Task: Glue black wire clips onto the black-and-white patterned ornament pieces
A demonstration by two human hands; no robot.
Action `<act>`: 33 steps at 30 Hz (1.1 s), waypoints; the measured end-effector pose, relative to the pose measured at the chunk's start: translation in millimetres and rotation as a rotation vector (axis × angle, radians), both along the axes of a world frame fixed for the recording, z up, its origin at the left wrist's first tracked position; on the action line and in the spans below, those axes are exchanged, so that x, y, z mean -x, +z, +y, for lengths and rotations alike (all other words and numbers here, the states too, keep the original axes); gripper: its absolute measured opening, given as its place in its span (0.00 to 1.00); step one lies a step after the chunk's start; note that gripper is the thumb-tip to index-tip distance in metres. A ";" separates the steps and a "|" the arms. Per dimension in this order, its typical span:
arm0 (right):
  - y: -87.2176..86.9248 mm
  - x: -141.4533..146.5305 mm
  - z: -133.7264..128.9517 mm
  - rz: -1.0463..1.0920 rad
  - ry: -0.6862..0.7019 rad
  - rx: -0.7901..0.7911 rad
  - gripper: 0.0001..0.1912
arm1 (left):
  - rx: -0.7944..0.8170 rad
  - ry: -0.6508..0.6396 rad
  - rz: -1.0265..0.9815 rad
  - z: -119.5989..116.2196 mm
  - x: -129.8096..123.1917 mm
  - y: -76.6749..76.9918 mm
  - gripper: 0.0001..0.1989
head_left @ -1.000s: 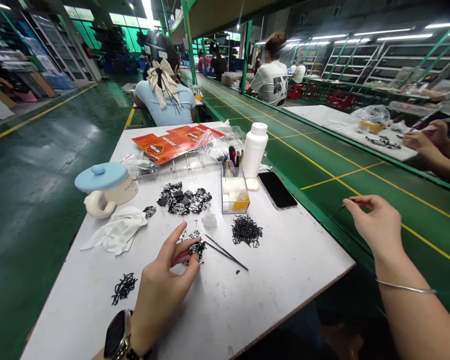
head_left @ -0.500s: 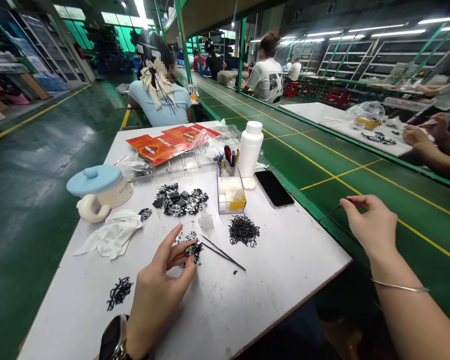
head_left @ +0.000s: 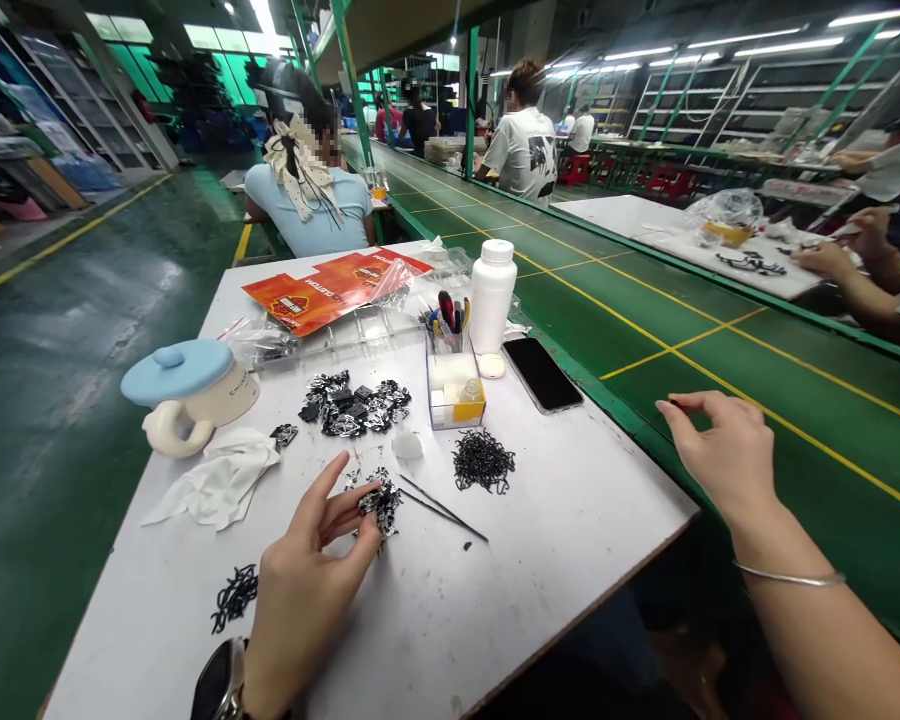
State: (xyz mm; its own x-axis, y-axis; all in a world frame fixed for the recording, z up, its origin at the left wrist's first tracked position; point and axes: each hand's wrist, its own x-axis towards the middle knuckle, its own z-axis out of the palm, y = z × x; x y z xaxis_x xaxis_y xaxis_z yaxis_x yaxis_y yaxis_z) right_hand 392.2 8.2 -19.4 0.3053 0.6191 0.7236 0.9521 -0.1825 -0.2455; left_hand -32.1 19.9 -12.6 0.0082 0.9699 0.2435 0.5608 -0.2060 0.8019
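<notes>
My left hand [head_left: 311,590] is over the white table, thumb and fingers closed around a small black-and-silver piece [head_left: 371,497], index finger raised. Just behind it lies a small heap of silvery bits, partly covered by the hand. Beside them rest dark tweezers [head_left: 444,508], their points toward the heap. My right hand [head_left: 724,445] is held out past the table's right edge above the green belt. Its thumb and index finger pinch together, with a tiny dark tip at the fingertips, too small to name. A pile of black curved pieces [head_left: 484,460] sits right of the tweezers.
Black-and-silver parts [head_left: 354,403] lie mid-table. Around them are a blue-lidded mug [head_left: 202,395], white cloth [head_left: 221,478], clear organizer box [head_left: 456,390], white bottle [head_left: 493,295], phone [head_left: 542,373] and orange cards [head_left: 330,290]. More black curved pieces [head_left: 234,597] lie near-left. Co-workers sit ahead and across.
My right hand has moved slightly left, and the thin dark strand at its fingertips shows less. My left hand keeps its grip. The whole view has shifted a little.
</notes>
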 end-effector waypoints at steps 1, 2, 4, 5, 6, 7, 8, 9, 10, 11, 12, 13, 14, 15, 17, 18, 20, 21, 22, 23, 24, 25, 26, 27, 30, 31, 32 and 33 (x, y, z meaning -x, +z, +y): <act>-0.1 -0.1 0.3 -0.003 0.009 0.001 0.12 | 0.004 0.002 -0.006 0.2 0.7 -0.5 0.32; -0.1 -0.2 0.5 -0.006 0.018 0.003 0.12 | 0.008 0.005 -0.009 0.3 1.3 -0.9 0.32; -0.2 -0.6 0.8 -0.009 0.034 0.006 0.12 | 0.013 0.012 -0.001 0.5 2.2 -1.1 0.33; -0.5 -0.8 0.9 -0.009 0.038 0.004 0.11 | 0.014 0.015 0.005 0.6 2.2 -0.8 0.33; -0.9 -1.1 1.0 -0.006 0.042 0.000 0.11 | 0.016 0.016 0.013 0.6 1.9 -0.2 0.32; -1.5 -1.4 1.3 -0.002 0.044 -0.005 0.11 | 0.016 0.019 0.019 0.6 1.4 0.6 0.32; -2.3 -1.9 1.6 0.004 0.046 -0.012 0.11 | 0.012 0.025 0.023 0.6 0.8 1.5 0.32; -3.3 -2.4 1.9 0.012 0.047 -0.018 0.11 | 0.003 0.030 0.025 0.8 0.3 2.5 0.32; -4.3 -2.9 2.4 0.019 0.049 -0.024 0.11 | -0.009 0.034 0.024 1.1 0.0 3.4 0.32; -5.3 -3.6 2.8 0.026 0.050 -0.029 0.10 | -0.021 0.036 0.024 1.7 0.2 4.1 0.32; -6.3 -4.4 3.3 0.033 0.051 -0.032 0.10 | -0.032 0.037 0.025 2.4 0.8 4.5 0.32; -7.1 -5.2 3.8 0.039 0.051 -0.036 0.10 | -0.037 0.035 0.030 3.3 2.0 4.5 0.32; -7.7 -6.1 4.2 0.044 0.049 -0.040 0.10 | -0.035 0.031 0.041 4.4 3.6 4.3 0.32; -8.1 -7.0 4.6 0.048 0.046 -0.044 0.10 | -0.029 0.030 0.052 5.6 5.4 3.7 0.32; -8.3 -8.4 5.1 0.053 0.038 -0.052 0.10 | -0.027 0.030 0.057 7.8 9.0 1.7 0.32; -8.1 -8.8 5.3 0.055 0.034 -0.056 0.10 | -0.026 0.032 0.050 8.8 10.5 0.4 0.32; -7.7 -8.8 5.8 0.057 0.028 -0.065 0.10 | -0.011 0.037 0.030 10.6 13.1 -2.3 0.33; -7.6 -8.5 6.4 0.058 0.026 -0.070 0.10 | 0.006 0.040 0.024 11.5 14.2 -3.7 0.33; -7.7 -7.9 7.2 0.059 0.026 -0.075 0.10 | 0.026 0.043 0.019 12.3 15.5 -5.0 0.33; -7.9 -7.3 8.3 0.058 0.027 -0.079 0.09 | 0.047 0.045 0.015 13.1 16.7 -6.2 0.34; -8.2 -6.6 9.6 0.057 0.029 -0.081 0.09 | 0.064 0.052 0.009 13.8 18.0 -7.2 0.34; -8.3 -5.9 11.1 0.054 0.033 -0.079 0.08 | 0.078 0.060 0.003 14.3 19.2 -8.1 0.35; -8.3 -5.3 12.7 0.049 0.039 -0.075 0.08 | 0.083 0.069 -0.004 14.7 20.1 -8.8 0.35; -8.1 -4.7 14.2 0.043 0.047 -0.069 0.07 | 0.083 0.078 -0.010 14.8 20.8 -9.3 0.35; -6.3 -3.5 16.8 0.019 0.074 -0.057 0.07 | 0.080 0.083 -0.014 14.1 20.0 -9.4 0.35; -5.8 -3.3 16.7 0.008 0.082 -0.058 0.06 | 0.084 0.074 -0.009 13.7 18.9 -9.2 0.35; -5.6 -3.2 16.1 -0.003 0.089 -0.062 0.06 | 0.089 0.061 -0.003 13.3 17.6 -9.0 0.35; -6.0 -3.5 15.2 -0.015 0.093 -0.068 0.06 | 0.091 0.045 0.002 13.2 16.3 -8.8 0.35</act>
